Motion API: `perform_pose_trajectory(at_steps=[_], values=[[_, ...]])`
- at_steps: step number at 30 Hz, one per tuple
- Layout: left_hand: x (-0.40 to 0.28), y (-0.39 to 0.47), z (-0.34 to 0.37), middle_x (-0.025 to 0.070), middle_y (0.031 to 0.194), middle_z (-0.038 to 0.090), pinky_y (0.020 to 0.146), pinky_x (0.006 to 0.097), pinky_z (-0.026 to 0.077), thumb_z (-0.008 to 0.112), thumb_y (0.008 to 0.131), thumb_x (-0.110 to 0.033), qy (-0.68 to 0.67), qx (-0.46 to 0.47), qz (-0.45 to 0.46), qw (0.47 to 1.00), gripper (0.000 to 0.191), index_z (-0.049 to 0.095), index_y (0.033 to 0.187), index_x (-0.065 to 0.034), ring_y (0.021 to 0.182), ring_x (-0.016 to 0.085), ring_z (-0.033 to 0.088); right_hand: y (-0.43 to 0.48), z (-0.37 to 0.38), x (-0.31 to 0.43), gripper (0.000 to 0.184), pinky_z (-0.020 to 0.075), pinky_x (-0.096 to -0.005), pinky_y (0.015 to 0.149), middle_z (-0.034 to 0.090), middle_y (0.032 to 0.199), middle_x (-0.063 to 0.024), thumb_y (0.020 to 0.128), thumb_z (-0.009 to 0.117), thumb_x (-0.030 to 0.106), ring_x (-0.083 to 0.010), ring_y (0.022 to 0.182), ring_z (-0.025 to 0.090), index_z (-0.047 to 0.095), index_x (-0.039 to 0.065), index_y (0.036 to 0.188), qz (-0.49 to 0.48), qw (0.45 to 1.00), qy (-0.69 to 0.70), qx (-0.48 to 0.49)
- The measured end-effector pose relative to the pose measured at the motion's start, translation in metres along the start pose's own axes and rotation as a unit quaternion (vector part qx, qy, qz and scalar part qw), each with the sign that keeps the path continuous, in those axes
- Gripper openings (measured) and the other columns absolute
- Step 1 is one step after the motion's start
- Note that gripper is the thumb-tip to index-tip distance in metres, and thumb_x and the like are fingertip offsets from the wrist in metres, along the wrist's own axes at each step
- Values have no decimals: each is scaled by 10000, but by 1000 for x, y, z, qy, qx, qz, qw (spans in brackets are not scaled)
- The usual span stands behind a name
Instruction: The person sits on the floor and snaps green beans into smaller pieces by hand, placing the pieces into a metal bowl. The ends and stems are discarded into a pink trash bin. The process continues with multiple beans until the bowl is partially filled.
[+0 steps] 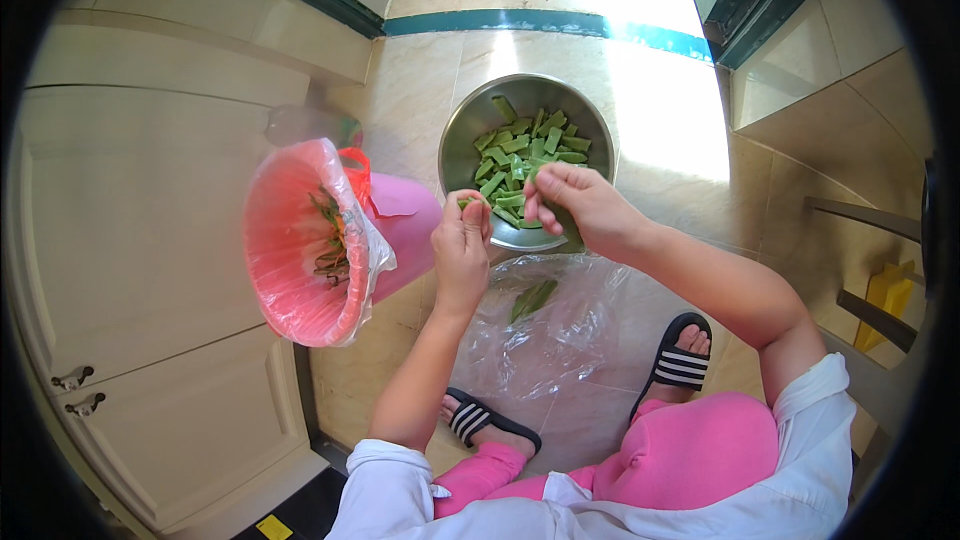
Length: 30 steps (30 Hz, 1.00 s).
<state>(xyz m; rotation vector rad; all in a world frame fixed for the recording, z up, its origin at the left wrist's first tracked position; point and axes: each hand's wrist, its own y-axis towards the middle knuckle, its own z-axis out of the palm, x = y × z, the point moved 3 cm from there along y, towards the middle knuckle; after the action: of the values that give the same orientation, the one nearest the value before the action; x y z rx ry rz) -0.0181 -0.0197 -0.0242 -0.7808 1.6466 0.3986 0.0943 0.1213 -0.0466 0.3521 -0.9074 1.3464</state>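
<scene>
My left hand [463, 244] pinches a small piece of flat green bean [472, 202] at the near left rim of a stainless steel bowl [469, 116]. Over the bowl's near right side, my right hand [585, 202] grips a flat green bean, its end [534, 171] showing by the thumb and a longer stretch [568, 229] under the palm. Many short-cut bean pieces [517, 144] lie in the bowl. Just below it, a clear plastic bag [540, 352] is spread on the floor with a few whole flat beans [533, 300] in or on it.
Left of the bowl a pink bin [405, 221] with a translucent liner leans towards the cabinet [165, 225]; stringy plant scraps [330, 236] are inside. My feet in striped slides [491, 420] flank the bag. A chair or stool leg [862, 217] and something yellow [885, 304] are at right.
</scene>
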Motion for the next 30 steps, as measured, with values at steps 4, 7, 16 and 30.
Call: perform_pose_trajectory(at_steps=[4, 7, 16, 30], values=[[4, 13, 3, 106, 1126, 640, 879, 313, 482, 527, 1017, -160, 245, 31, 116, 962, 317, 571, 1310, -47, 989, 198, 613, -1, -7, 2, 265, 435, -237, 784, 630, 894, 35, 1035, 536, 294, -52, 832, 532, 653, 56, 1025, -6, 995, -2, -98], [-3, 6, 15, 179, 1250, 612, 910, 412, 479, 559, 996, -207, 345, -43, 227, 910, 352, 569, 1307, -43, 1068, 290, 627, -3, -2, 14, 237, 420, -232, 785, 607, 864, 55, 1018, 571, 293, -38, 840, 513, 653, 71, 1019, -20, 992, -39, -116], [-11, -3, 32, 95, 814, 653, 668, 340, 484, 506, 1037, -209, 166, 129, 84, 974, 197, 561, 1074, -24, 728, 187, 617, -1, -3, 25, 162, 491, -265, 630, 666, 819, -24, 950, 630, 168, -88, 723, 617, 591, 17, 906, -30, 954, -300, -5], [-51, -7, 15, 142, 1014, 632, 938, 352, 444, 629, 946, -139, 404, -38, 214, 889, 319, 586, 1242, -30, 1022, 268, 609, 1, -13, 13, 258, 480, -342, 794, 629, 1036, -142, 957, 648, 238, -228, 910, 594, 553, 43, 1098, -205, 860, -447, -137]])
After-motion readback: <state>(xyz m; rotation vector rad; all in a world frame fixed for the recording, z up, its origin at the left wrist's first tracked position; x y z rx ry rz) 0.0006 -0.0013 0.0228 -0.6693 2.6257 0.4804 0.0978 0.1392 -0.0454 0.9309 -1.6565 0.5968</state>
